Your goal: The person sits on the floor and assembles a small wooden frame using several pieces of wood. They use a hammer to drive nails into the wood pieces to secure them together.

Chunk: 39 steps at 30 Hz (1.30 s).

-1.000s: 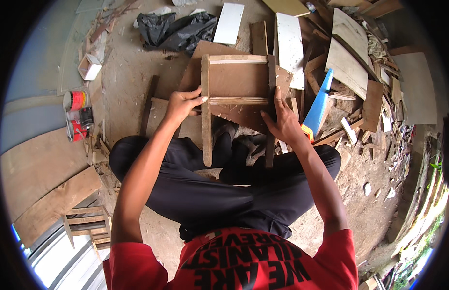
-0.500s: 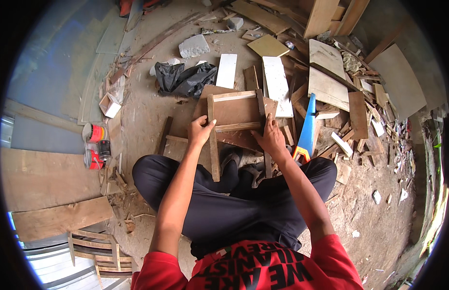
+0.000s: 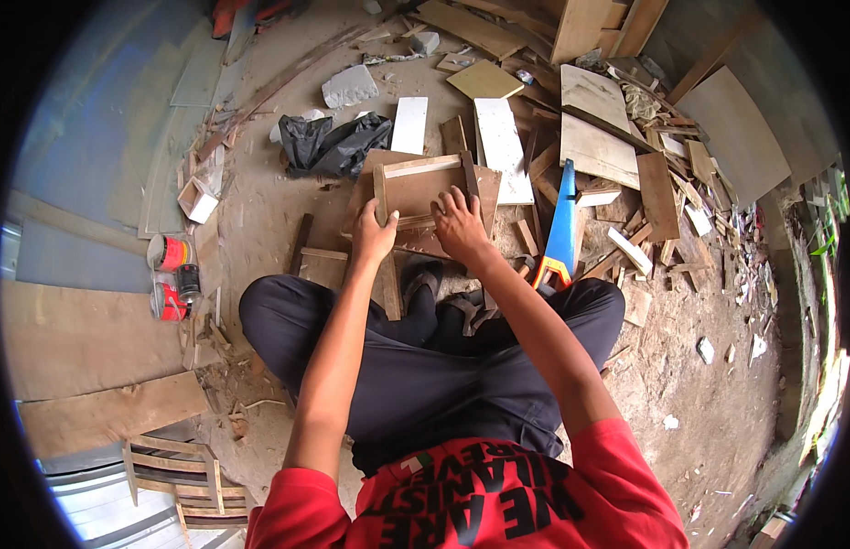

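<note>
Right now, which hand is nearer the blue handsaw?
Right. The right hand rests on the wooden frame, closer to the blue handsaw; the left hand grips the frame's far side.

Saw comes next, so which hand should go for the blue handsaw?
Right, I'd judge. The right hand rests on the wooden frame on the side nearest the blue handsaw. The left hand holds the frame's far upright.

The wooden frame (image 3: 423,197) is brown and made of thin flat sticks joined in a square with a board inside. It rests on the dirt ground in front of crossed legs, maybe tipped up a little. One long stick reaches down toward the legs.
</note>
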Tool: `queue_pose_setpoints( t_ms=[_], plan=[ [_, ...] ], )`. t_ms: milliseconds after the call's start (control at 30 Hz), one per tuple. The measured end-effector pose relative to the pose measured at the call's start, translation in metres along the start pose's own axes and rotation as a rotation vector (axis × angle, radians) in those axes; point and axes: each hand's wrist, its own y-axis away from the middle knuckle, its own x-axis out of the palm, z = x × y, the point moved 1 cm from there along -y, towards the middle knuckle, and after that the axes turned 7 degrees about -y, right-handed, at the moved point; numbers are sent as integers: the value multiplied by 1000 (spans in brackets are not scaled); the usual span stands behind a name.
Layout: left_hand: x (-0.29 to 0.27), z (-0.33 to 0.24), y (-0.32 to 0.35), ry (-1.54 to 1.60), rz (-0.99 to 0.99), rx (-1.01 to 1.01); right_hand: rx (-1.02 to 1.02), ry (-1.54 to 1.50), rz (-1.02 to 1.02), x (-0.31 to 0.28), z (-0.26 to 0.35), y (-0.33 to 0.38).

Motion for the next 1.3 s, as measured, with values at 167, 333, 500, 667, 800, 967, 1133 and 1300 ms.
queue_pose_setpoints(
  t_ms=[167, 333, 500, 667, 800, 967, 1133, 1300],
  plan=[
    [0, 8, 2, 170, 95, -127, -28, -137, 127, 3, -8, -10],
    [-6, 7, 7, 129, 132, -115, -50, -232, -55, 11, -24, -11],
    [-17, 3, 8, 218, 175, -178, 189, -581, -309, -20, -27, -15],
    [-18, 7, 8, 386, 203, -218, 831, -1024, -708, -40, -80, 31],
    [10, 16, -5, 367, 52, -209, 1014, -539, -371, 23, -153, 127],
    [25, 39, -40, 419, 51, -268, 680, -477, -502, 11, -114, 80],
    [27, 27, -69, 348, 69, -284, 703, -799, -374, 7, -92, -16],
    [28, 11, -78, 230, 22, -214, 578, -646, -233, 28, -104, -51]
  ],
)
